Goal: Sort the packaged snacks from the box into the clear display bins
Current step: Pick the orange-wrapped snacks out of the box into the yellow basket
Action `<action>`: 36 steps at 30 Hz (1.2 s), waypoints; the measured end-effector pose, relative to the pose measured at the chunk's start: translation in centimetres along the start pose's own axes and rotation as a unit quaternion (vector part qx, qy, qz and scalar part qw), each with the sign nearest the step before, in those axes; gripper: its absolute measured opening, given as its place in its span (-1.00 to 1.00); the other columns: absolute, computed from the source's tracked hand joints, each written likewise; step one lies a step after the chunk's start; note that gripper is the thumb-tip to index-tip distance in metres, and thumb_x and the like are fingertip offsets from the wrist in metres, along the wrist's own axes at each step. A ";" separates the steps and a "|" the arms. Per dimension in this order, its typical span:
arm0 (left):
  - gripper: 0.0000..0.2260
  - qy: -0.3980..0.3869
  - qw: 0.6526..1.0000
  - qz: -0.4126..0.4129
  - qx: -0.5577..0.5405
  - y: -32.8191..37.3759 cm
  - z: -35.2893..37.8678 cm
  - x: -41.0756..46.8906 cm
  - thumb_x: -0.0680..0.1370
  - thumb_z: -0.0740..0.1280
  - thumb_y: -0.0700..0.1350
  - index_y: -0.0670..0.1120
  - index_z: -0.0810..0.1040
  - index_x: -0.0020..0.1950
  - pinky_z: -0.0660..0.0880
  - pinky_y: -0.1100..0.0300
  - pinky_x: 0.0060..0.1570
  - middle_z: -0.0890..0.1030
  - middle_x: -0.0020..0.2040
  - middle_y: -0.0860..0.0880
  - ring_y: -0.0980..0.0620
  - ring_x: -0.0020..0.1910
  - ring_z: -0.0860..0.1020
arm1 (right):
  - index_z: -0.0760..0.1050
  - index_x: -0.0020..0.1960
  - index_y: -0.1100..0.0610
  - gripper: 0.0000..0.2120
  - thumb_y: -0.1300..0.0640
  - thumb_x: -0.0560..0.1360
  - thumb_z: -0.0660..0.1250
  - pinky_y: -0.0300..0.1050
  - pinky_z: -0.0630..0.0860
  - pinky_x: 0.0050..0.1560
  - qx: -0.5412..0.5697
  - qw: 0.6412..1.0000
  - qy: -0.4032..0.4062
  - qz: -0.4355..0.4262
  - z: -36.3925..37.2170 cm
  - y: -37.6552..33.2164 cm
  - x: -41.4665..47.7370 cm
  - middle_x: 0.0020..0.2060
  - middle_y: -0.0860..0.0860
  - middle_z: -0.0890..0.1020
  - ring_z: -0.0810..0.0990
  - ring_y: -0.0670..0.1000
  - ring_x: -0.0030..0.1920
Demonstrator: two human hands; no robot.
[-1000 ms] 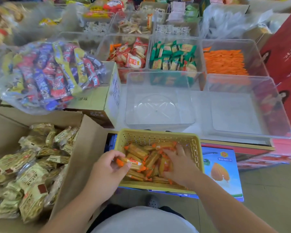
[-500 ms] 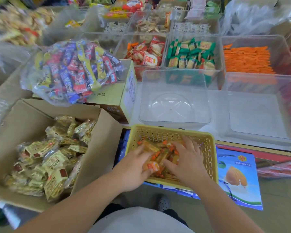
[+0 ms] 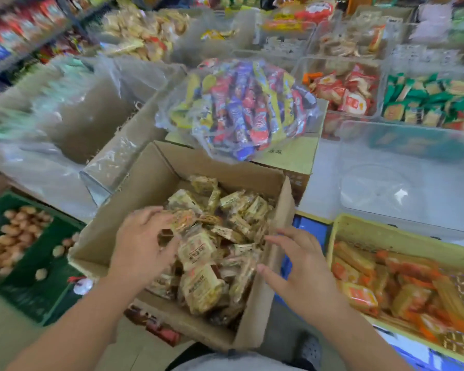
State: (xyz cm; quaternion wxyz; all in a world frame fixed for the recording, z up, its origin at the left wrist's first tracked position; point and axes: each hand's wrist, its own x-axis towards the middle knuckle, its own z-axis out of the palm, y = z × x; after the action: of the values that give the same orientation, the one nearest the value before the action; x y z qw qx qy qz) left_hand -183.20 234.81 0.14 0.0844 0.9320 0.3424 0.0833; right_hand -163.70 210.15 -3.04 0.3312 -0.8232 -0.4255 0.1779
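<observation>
Snack packets (image 3: 201, 253), crinkly gold film, heap in the cardboard box (image 3: 156, 183); left hand (image 3: 142, 245) touches them, right hand (image 3: 303, 271) hovers spread.

Single head-worn view — forward and down, close over the box (image 3: 156, 183).

Hardly any print can be read; blur smears most labels.
Two dark Chinese characters stand on the top of the closed tan cardboard carton (image 3: 295, 153) at centre right of the frame. The second looks like 味; the first is too blurred to tell. The pale gold plastic snack packets (image 3: 198, 253) in the open brown cardboard box (image 3: 156, 183) at lower centre carry dark vertical print, unreadable.
</observation>
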 end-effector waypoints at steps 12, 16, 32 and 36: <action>-0.55 0.000 0.995 -0.040 -0.094 -17.5 1.7 -0.5 0.45 0.30 0.17 -0.12 0.63 0.17 0.53 -0.10 0.17 0.46 0.36 -0.09 -0.21 0.27 0.49 | 0.43 0.42 -0.16 -0.40 -0.33 0.44 0.36 -0.02 0.38 0.42 -0.068 0.981 -0.176 -0.045 12.0 -16.0 7.5 0.36 -0.17 0.43 0.35 -0.11 0.39; -0.66 0.010 0.992 -0.037 -0.118 -18.1 2.1 -0.6 0.43 0.37 0.13 -0.02 0.63 0.10 0.60 -0.09 0.03 0.42 0.36 -0.02 -0.14 0.24 0.49 | 0.28 0.54 -0.12 -0.24 -0.34 0.44 0.41 0.00 0.29 0.48 -0.038 0.937 -0.346 0.014 17.3 -16.9 10.0 0.51 -0.09 0.28 0.27 -0.03 0.48; -0.64 0.020 0.988 -0.006 -0.150 -18.7 2.6 -1.0 0.47 0.31 0.16 -0.02 0.62 0.12 0.56 -0.11 0.09 0.38 0.40 -0.03 -0.09 0.30 0.38 | 0.00 0.53 -0.21 0.02 -0.14 0.29 0.58 0.46 -0.15 0.51 -0.411 0.844 -0.344 -0.007 22.8 -14.7 11.7 0.62 0.14 -0.16 -0.23 0.42 0.56; -0.70 0.000 0.988 -0.009 -0.152 -18.8 2.6 -1.1 0.46 0.45 0.07 -0.03 0.63 0.13 0.55 -0.16 0.14 0.40 0.42 -0.07 -0.11 0.33 0.37 | 0.17 0.46 -0.21 -0.19 -0.12 0.35 0.53 0.36 0.10 0.51 -0.409 0.857 -0.313 0.014 22.8 -15.4 12.5 0.53 0.16 0.12 0.02 0.38 0.54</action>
State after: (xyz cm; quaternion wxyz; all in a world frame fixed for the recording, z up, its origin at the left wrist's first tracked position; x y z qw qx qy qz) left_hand -195.25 247.97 -6.52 0.2262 0.9050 0.3345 0.1336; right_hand -178.66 235.80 -8.81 -0.1885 -0.7913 -0.5293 0.2411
